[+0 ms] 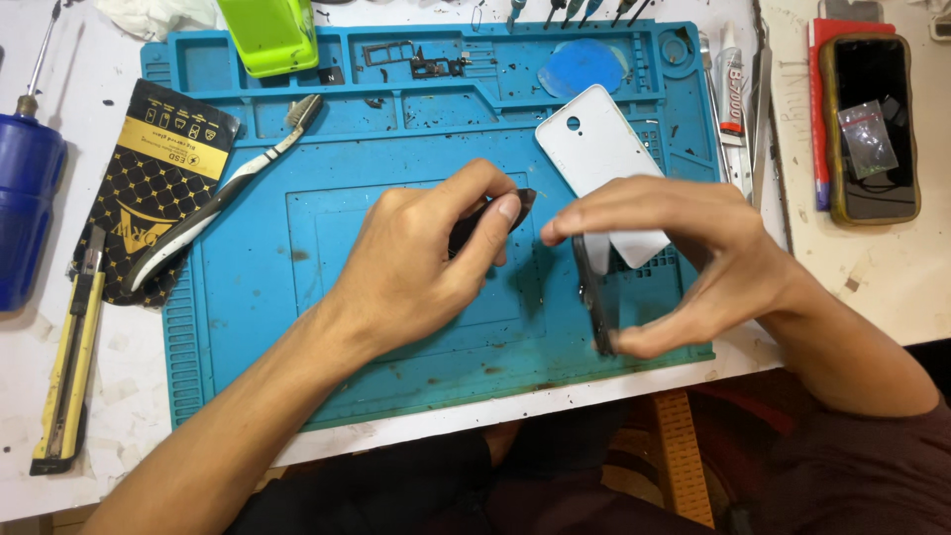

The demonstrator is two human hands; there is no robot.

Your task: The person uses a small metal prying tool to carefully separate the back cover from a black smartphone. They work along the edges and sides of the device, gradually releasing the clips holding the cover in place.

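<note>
Pinching a small dark tool (492, 220) between thumb and forefinger, the left hand (421, 263) hovers over the middle of the blue work mat (258, 297), its fingers (500, 211) closed tight on the tool, whose tip points toward the other hand. Just beside it, the right hand (684, 263) holds a dark phone (592, 292) on edge, upright above the mat; the thumb presses the lower end and the forefinger curls over the top end, so the fingers are closed around the phone's length with an open arch between them. The tool's tip and the phone's upper end are near each other, though whether they touch cannot be told. Behind the right-hand fingers, partly hidden by them, a white back cover (594, 149) lies flat on the mat. Beyond the left-hand fingers, on the far side of the mat, a toothbrush (223, 193) lies slanted across the mat's edge, resting on a black and gold packet (149, 168). Further out on that side, on the white worktop (129, 396), lie a yellow utility knife (69, 367) and a blue-handled screwdriver (28, 198). Past the right hand, well apart from the fingers, a second phone in a dark case (872, 129) rests on the worktop, with a tube of glue (730, 89) standing along the mat's edge. A lime-green object (267, 35) sits at the mat's far rim.
</note>
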